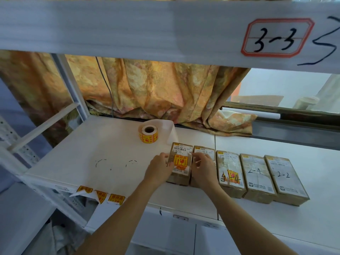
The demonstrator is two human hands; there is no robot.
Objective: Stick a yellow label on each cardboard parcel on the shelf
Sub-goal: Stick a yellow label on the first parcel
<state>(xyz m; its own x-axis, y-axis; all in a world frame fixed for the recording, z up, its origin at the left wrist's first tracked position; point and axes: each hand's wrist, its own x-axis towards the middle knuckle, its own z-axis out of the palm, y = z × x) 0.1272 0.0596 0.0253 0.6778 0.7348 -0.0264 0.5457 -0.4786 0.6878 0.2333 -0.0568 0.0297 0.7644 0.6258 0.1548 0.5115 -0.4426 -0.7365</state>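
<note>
**Clerk:** Item one?

**Checker:** Yellow label (181, 161), red print, lay flat on top of the first parcel (179, 179), directly between the two hands.

**Clerk:** Hands?

**Checker:** Left hand (160, 167) gripped the first parcel's left edge, fingers curled over it, tips at the label's left side. Right hand (203, 167) rested on the second parcel (204, 150), fingers bent, tips at the label's right edge. Whether they pinched or merely pressed it could not be told.

**Clerk:** Further parcels?

**Checker:** Three more in the same row, side by side, right of the right hand. Third parcel (230, 173), just beside that hand, carried its own yellow sticker and the mark "4-4". Fourth parcel (256, 177), marked "2-4". Fifth parcel (284, 178), marked "2-2", farthest from the hands. Neither of these two showed a yellow sticker.

**Clerk:** Supplies?

**Checker:** One roll of stickers (148, 134), beyond the left hand, with a white backing strip (170, 131) curling from it towards the first parcel. Three loose stickers (100, 195) hung on the front edge of the white shelf (92, 153), left of and nearer than the left hand.

**Clerk:** Surroundings?

**Checker:** Orange patterned curtain (156, 89) behind the shelf, well beyond both hands. Tag reading "3-3" (277, 38) on the board above, up and right of the right hand.
</note>
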